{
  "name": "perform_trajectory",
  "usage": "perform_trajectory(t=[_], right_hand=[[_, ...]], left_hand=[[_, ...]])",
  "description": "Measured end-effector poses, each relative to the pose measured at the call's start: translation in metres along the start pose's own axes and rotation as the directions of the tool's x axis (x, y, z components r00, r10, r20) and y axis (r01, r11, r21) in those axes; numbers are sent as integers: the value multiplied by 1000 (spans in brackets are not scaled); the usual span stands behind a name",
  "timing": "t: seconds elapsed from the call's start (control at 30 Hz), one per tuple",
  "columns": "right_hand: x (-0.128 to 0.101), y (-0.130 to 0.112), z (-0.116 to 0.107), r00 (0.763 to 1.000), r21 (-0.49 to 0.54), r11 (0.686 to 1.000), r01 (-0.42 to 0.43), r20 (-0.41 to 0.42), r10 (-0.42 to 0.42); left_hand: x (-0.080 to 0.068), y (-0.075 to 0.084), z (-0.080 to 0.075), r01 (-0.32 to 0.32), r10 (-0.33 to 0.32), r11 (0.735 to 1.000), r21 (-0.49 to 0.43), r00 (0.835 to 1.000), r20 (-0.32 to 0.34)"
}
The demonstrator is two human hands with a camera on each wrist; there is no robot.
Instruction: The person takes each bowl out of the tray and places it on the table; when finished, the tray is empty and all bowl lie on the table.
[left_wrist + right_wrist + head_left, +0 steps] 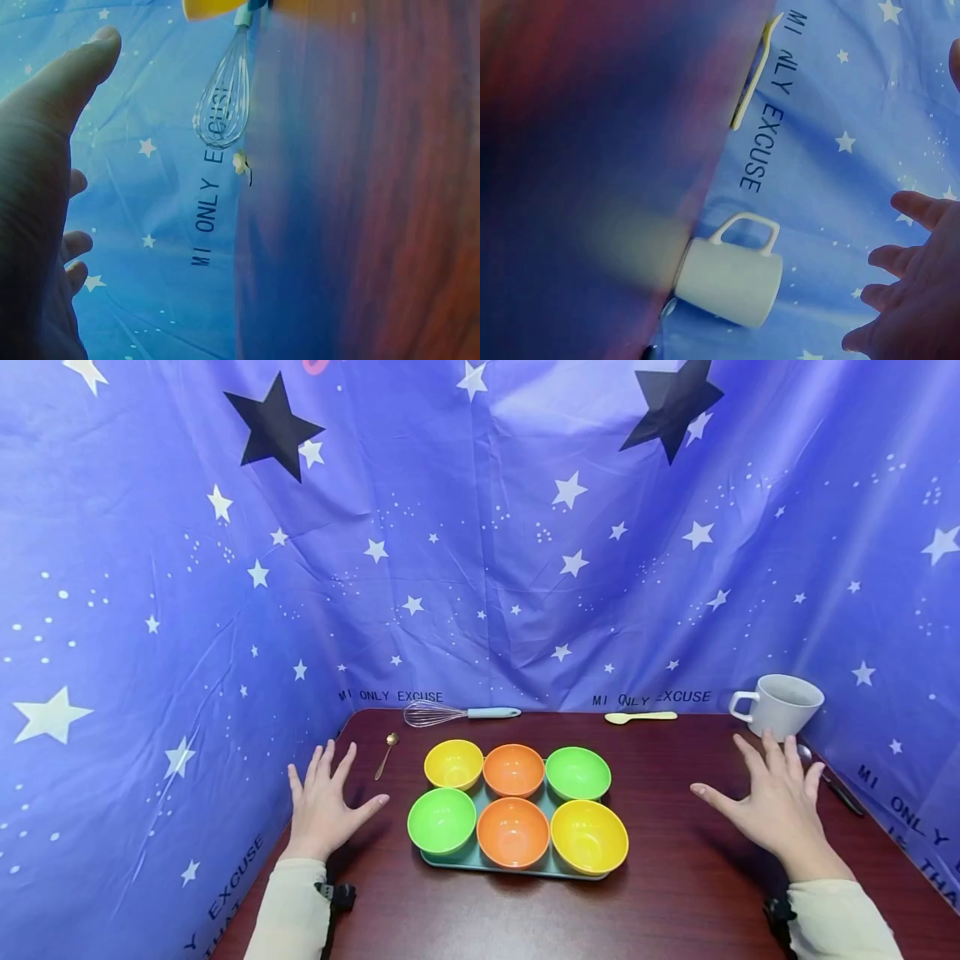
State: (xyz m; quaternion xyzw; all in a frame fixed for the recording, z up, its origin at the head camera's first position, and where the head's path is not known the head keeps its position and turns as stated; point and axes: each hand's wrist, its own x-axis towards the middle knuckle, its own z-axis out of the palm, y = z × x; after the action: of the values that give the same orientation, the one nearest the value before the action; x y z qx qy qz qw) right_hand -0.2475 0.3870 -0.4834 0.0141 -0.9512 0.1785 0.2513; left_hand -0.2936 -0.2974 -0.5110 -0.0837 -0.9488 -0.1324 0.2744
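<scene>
Both hands hover spread and empty above a dark red table [675,893]. My left hand [324,802] is left of a teal tray [467,860] that carries several small bowls: yellow [453,763], orange [513,769] and green [577,772] at the back, green [441,819], orange [513,832] and yellow [589,836] in front. My right hand [776,802] is right of the tray, just in front of a white mug [780,703]. In the wrist views the left hand [41,202] and right hand [911,285] show straight fingers holding nothing.
A wire whisk [457,713] lies at the table's back edge, with a small gold spoon [386,754] near my left hand. A pale yellow spoon [640,717] lies at the back right. A dark utensil [832,781] lies beside the mug. Blue star-printed cloth [480,568] walls the table in.
</scene>
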Motion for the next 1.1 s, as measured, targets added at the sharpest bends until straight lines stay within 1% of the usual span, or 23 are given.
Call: perform_trajectory(t=[0.3, 0.5, 0.67, 0.83, 1.0, 1.1], right_hand=[[15, -15, -2, 998, 60, 997, 58, -12, -57], [26, -28, 1, 997, 122, 989, 81, -11, -81], [33, -41, 5, 997, 171, 982, 76, 7, -78], [39, -48, 12, 998, 206, 977, 53, 30, -61], [44, -54, 19, 997, 246, 968, 53, 44, -65], [46, -57, 23, 996, 271, 960, 68, 42, -82]], left_hand=[[9, 4, 5, -19, 20, 997, -69, 1000, 16], [16, 8, 9, -11, 17, 992, -122, 999, 48], [20, 12, 16, 9, 4, 985, -170, 997, 76], [23, 17, 23, 45, -17, 964, -261, 994, 110], [24, 21, 29, 96, -42, 934, -344, 986, 159], [25, 24, 34, 118, -47, 910, -398, 982, 184]])
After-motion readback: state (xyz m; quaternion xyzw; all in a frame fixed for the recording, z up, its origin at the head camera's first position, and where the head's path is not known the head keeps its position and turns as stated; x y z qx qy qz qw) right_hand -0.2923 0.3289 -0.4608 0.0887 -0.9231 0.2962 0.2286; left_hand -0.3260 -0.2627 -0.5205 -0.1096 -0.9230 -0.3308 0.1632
